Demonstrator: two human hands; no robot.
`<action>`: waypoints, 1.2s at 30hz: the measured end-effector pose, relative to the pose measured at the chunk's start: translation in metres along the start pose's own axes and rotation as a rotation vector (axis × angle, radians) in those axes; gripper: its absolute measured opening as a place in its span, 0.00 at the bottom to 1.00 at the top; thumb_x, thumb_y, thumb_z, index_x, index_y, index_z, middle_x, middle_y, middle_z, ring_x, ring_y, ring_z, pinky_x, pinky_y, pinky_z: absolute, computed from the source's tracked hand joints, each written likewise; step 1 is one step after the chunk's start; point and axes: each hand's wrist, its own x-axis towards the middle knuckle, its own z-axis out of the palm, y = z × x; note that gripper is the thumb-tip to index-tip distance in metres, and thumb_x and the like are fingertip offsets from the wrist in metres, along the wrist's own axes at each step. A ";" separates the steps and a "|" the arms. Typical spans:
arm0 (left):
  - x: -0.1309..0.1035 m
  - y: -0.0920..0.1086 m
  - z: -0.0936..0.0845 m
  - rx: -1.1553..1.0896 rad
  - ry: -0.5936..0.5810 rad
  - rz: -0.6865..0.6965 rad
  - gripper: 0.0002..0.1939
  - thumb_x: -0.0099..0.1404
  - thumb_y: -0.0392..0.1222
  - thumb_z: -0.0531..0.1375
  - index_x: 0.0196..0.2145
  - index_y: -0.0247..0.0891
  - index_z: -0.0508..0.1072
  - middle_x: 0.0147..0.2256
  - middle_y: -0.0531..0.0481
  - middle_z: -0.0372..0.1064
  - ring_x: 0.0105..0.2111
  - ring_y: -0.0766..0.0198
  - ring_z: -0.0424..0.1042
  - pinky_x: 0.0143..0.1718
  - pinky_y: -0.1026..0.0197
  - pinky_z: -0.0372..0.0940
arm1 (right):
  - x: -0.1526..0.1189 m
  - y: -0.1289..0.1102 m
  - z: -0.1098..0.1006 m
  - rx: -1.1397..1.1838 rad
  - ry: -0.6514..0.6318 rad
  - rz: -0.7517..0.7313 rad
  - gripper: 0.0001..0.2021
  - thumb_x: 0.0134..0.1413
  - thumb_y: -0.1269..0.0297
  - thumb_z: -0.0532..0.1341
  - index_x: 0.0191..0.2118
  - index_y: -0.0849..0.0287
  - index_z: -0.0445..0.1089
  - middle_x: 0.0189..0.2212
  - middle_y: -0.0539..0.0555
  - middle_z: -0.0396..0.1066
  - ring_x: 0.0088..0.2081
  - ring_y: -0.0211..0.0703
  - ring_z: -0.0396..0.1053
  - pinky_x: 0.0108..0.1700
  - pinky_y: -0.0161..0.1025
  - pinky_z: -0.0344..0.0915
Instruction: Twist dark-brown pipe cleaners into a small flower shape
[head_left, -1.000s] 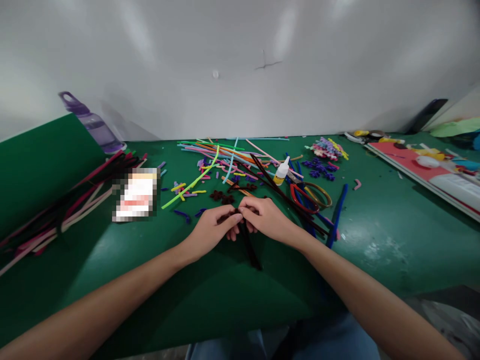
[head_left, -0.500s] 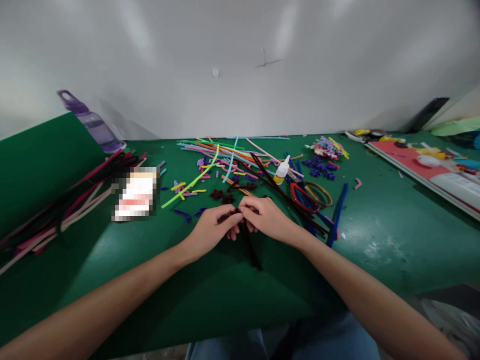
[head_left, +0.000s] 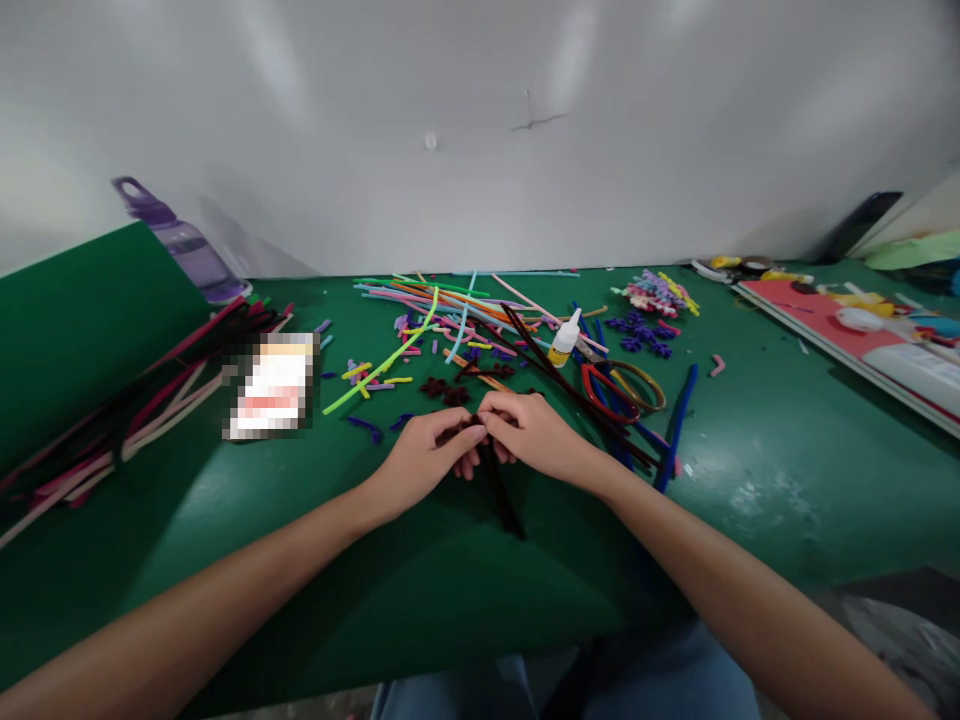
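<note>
My left hand (head_left: pixel 426 456) and my right hand (head_left: pixel 531 431) meet fingertip to fingertip over the green table (head_left: pixel 750 440). Between them they pinch a dark brown pipe cleaner (head_left: pixel 499 498), whose free end trails toward me on the table. The part inside my fingers is hidden. Two small dark brown twisted flower shapes (head_left: pixel 444 391) lie just beyond my left hand. A heap of coloured pipe cleaners (head_left: pixel 450 305) spreads behind them.
A small glue bottle (head_left: pixel 562 341) stands right of the heap, beside red and gold rings (head_left: pixel 622 388) and a blue pipe cleaner (head_left: pixel 675 430). Purple bottle (head_left: pixel 184 245) and a green roll (head_left: pixel 82 330) with pipe cleaners sit left. A red book (head_left: pixel 862 345) lies far right.
</note>
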 end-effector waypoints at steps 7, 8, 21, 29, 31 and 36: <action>0.000 0.000 0.000 0.007 -0.004 0.000 0.13 0.65 0.45 0.55 0.27 0.35 0.66 0.22 0.56 0.66 0.21 0.70 0.68 0.24 0.67 0.64 | 0.000 -0.001 -0.001 -0.003 -0.010 0.003 0.09 0.59 0.67 0.51 0.29 0.58 0.63 0.16 0.46 0.64 0.20 0.34 0.65 0.26 0.31 0.57; 0.000 0.000 0.000 0.007 -0.004 0.000 0.13 0.66 0.45 0.55 0.27 0.35 0.66 0.22 0.56 0.66 0.21 0.70 0.68 0.24 0.67 0.64 | 0.000 -0.001 -0.001 -0.004 -0.011 0.002 0.09 0.59 0.67 0.51 0.29 0.58 0.63 0.16 0.46 0.64 0.20 0.35 0.65 0.26 0.31 0.57; 0.000 -0.001 0.000 0.008 -0.005 -0.002 0.13 0.66 0.46 0.55 0.27 0.35 0.67 0.22 0.56 0.66 0.21 0.70 0.68 0.24 0.67 0.64 | 0.000 0.000 -0.001 -0.006 -0.012 -0.003 0.09 0.59 0.67 0.51 0.29 0.58 0.64 0.16 0.46 0.65 0.20 0.34 0.65 0.26 0.32 0.57; -0.001 -0.002 0.000 -0.009 0.007 0.007 0.12 0.66 0.45 0.56 0.29 0.35 0.68 0.22 0.56 0.66 0.20 0.70 0.68 0.23 0.68 0.63 | 0.000 -0.001 -0.002 0.063 -0.017 0.014 0.10 0.60 0.65 0.51 0.28 0.58 0.63 0.16 0.46 0.64 0.19 0.34 0.64 0.24 0.31 0.58; -0.001 -0.002 -0.001 -0.014 0.013 0.016 0.12 0.66 0.45 0.56 0.30 0.34 0.68 0.22 0.56 0.66 0.20 0.70 0.68 0.23 0.68 0.63 | -0.001 -0.002 -0.003 0.092 -0.012 0.012 0.13 0.62 0.64 0.50 0.27 0.58 0.62 0.16 0.46 0.64 0.19 0.34 0.64 0.24 0.31 0.59; -0.004 0.001 -0.001 -0.022 0.028 0.038 0.12 0.66 0.45 0.56 0.30 0.34 0.69 0.21 0.56 0.66 0.19 0.71 0.68 0.23 0.69 0.63 | -0.001 -0.004 -0.007 0.157 -0.016 0.008 0.15 0.64 0.62 0.48 0.26 0.59 0.60 0.16 0.47 0.64 0.20 0.34 0.64 0.25 0.32 0.60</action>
